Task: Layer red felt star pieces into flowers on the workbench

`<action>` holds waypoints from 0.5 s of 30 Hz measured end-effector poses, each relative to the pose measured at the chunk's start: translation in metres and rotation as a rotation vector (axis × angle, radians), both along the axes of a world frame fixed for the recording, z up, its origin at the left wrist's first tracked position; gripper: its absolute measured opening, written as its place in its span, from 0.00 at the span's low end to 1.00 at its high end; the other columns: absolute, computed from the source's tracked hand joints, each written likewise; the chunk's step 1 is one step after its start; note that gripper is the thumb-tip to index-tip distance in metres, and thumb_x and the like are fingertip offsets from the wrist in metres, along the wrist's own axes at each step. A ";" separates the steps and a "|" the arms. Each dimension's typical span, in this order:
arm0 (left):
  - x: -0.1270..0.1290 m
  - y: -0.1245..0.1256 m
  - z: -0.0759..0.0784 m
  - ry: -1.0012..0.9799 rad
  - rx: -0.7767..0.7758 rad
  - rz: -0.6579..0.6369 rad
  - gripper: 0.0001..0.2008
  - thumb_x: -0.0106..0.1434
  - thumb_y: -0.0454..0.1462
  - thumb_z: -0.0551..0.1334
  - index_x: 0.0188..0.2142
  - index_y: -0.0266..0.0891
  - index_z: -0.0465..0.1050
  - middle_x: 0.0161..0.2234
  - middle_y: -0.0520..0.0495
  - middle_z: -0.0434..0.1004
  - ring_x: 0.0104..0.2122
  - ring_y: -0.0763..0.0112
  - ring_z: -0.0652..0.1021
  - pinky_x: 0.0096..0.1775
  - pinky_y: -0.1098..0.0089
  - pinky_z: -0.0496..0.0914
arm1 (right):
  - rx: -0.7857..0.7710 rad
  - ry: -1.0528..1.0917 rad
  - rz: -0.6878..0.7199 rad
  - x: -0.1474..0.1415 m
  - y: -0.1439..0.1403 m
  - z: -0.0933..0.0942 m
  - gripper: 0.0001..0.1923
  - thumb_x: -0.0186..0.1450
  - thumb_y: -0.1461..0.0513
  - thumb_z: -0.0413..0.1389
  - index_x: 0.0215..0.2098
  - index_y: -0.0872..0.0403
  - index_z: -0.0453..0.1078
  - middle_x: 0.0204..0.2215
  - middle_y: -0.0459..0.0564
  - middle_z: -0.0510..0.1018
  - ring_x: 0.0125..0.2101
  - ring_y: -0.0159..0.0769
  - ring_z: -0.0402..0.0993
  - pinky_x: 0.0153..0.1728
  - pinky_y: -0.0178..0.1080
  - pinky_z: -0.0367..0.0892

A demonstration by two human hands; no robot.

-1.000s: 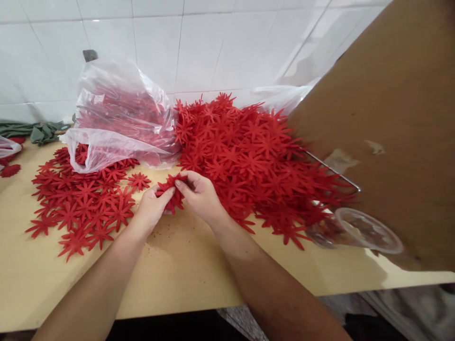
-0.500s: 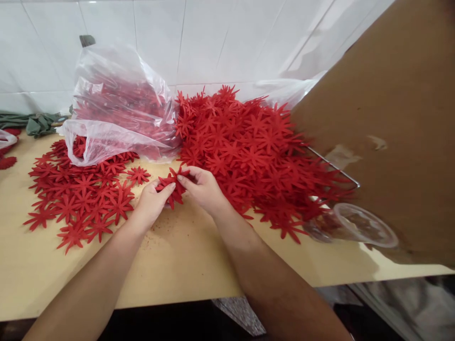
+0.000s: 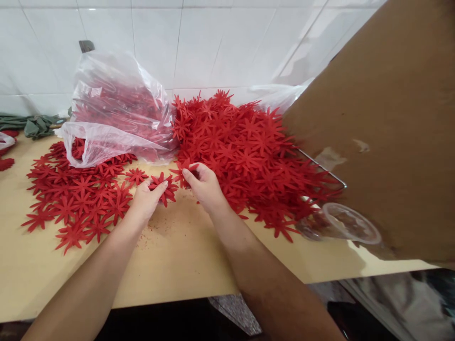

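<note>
Near the centre of the frame, the left hand (image 3: 146, 202) pinches a red flower (image 3: 165, 191) under its thumb, while the right hand (image 3: 206, 187) grips a second flower (image 3: 178, 171) just beside it. The step seems to be parting flowers singly; the next move likely calls for a light pinch, clear of the big heap (image 3: 234, 151) right of centre.
</note>
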State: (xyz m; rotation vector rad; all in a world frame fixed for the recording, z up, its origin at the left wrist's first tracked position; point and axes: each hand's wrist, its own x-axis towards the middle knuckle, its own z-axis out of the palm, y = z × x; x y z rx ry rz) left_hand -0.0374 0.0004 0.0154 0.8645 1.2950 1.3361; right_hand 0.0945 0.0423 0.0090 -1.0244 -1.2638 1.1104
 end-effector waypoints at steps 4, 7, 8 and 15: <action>-0.004 0.003 -0.004 0.067 0.061 -0.033 0.17 0.50 0.30 0.59 0.42 0.38 0.71 0.36 0.49 0.76 0.32 0.75 0.74 0.36 0.72 0.68 | 0.006 0.069 0.057 -0.005 -0.001 -0.002 0.10 0.47 0.60 0.59 0.24 0.54 0.62 0.21 0.40 0.67 0.22 0.24 0.62 0.25 0.32 0.59; -0.006 0.004 -0.005 0.093 0.069 -0.051 0.18 0.49 0.27 0.55 0.40 0.40 0.72 0.38 0.49 0.76 0.34 0.75 0.74 0.36 0.74 0.68 | -0.032 0.116 0.044 -0.007 -0.002 0.000 0.12 0.45 0.62 0.60 0.23 0.54 0.61 0.21 0.40 0.68 0.22 0.24 0.63 0.26 0.32 0.60; -0.006 0.004 -0.004 0.087 0.057 -0.048 0.16 0.49 0.27 0.55 0.37 0.39 0.73 0.36 0.50 0.76 0.33 0.75 0.74 0.35 0.74 0.68 | -0.048 0.124 0.045 -0.007 -0.003 0.001 0.13 0.44 0.62 0.61 0.22 0.54 0.60 0.19 0.39 0.67 0.21 0.23 0.62 0.26 0.32 0.60; 0.000 0.000 0.003 0.058 0.092 -0.099 0.12 0.47 0.42 0.64 0.28 0.36 0.70 0.24 0.52 0.71 0.24 0.79 0.70 0.26 0.77 0.65 | -0.111 0.144 0.195 -0.009 -0.010 0.006 0.17 0.43 0.56 0.63 0.22 0.56 0.62 0.18 0.39 0.67 0.19 0.22 0.62 0.23 0.31 0.60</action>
